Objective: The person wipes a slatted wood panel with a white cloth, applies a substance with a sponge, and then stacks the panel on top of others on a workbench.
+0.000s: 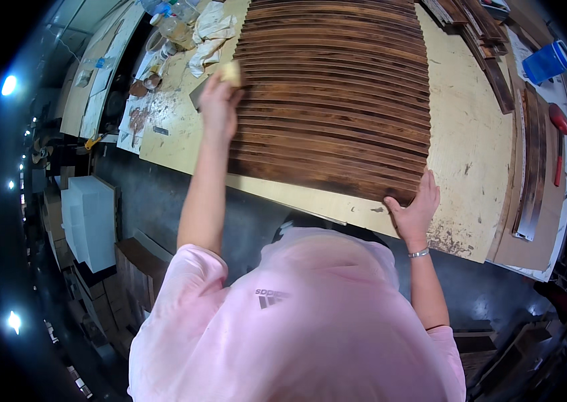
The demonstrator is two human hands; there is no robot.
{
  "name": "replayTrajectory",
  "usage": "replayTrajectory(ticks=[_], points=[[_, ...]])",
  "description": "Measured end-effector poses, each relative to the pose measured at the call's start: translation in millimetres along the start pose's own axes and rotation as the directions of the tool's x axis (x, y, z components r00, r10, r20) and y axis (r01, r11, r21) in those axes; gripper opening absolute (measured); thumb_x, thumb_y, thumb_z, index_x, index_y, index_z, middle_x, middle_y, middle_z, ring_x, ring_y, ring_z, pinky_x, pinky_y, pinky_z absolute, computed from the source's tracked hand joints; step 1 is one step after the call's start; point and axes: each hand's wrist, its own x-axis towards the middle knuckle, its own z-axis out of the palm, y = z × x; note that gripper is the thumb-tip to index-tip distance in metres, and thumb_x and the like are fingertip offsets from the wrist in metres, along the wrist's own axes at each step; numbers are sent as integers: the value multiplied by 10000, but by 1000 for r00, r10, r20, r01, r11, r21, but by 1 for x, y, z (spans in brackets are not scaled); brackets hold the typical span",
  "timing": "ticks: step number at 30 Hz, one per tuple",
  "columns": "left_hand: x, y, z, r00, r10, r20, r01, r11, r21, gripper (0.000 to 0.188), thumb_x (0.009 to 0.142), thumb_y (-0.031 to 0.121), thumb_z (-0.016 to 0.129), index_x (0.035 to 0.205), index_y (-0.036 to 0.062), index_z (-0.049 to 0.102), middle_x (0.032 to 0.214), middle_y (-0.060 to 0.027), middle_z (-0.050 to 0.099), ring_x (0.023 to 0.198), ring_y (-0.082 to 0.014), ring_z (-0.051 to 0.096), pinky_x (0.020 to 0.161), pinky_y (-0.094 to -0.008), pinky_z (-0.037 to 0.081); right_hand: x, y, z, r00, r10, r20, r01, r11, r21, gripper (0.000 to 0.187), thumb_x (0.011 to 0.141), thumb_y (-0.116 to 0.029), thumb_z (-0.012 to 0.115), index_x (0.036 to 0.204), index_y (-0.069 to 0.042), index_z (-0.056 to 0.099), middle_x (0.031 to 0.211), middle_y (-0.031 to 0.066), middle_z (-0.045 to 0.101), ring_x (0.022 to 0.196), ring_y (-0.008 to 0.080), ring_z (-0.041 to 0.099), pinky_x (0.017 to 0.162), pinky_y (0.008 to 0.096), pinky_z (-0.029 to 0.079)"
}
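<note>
A slatted wooden panel (330, 100), dark brown with ridges running across it, lies on the pale work table. My left hand (218, 107) is closed around a pale yellow, sponge-like pad (230, 74) at the panel's left edge; the pad is slightly blurred. Beside that hand, a flat grey-brown piece (197, 94) is partly hidden. At the panel's near right corner rests my right hand (419, 209), thumb and fingers spread apart against the edges. A metal band (419, 253) circles the right wrist.
White crumpled cloths (210, 40), bottles (173, 30) and small pots (146, 84) crowd the table's far left. Dark wooden strips (481, 40) are piled at far right, near a blue container (548, 62). More strips (531, 161) and a red-handled tool (558, 144) lie at right.
</note>
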Motion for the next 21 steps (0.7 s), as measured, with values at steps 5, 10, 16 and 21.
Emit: replayTrajectory(ticks=[5, 10, 16, 21], points=[[68, -20, -109, 975, -192, -114, 175, 974, -141, 353, 914, 129, 602, 1266, 117, 605, 1125, -78, 670, 1031, -229, 634, 976, -492, 469, 0, 2, 5, 999, -22, -24, 22, 999, -29, 1177, 673, -597, 814, 1541, 7, 298, 1572, 181, 383, 1463, 365, 329, 1200, 550, 204], [112, -35, -131, 946, -87, -313, 126, 986, 107, 444, 894, 45, 597, 1338, 38, 573, 1171, -115, 668, 1015, -228, 649, 912, -352, 514, 1, -2, 2, 1000, -7, -24, 6, 999, -41, 1162, 667, -542, 837, 1538, 8, 300, 1535, 219, 409, 1454, 369, 337, 1201, 536, 202], [71, 2, -23, 950, 209, 231, -300, 814, 497, 391, 874, 1, 638, 1265, -3, 647, 1225, -99, 664, 1030, -177, 654, 894, -299, 521, -1, -6, -3, 999, 9, -44, -12, 998, -63, 1063, 671, -430, 856, 1481, 47, 358, 1521, 236, 409, 1379, 424, 373, 1181, 496, 256], [-53, -16, 109, 431, 280, 858, -847, 454, 277, 286, 853, 91, 694, 1134, 131, 731, 1111, -87, 661, 1057, -268, 633, 923, -392, 534, 1, -9, -4, 998, 55, -35, -56, 998, -39, 1105, 632, -402, 888, 1507, 5, 352, 1484, 214, 464, 1430, 361, 367, 1203, 508, 213]])
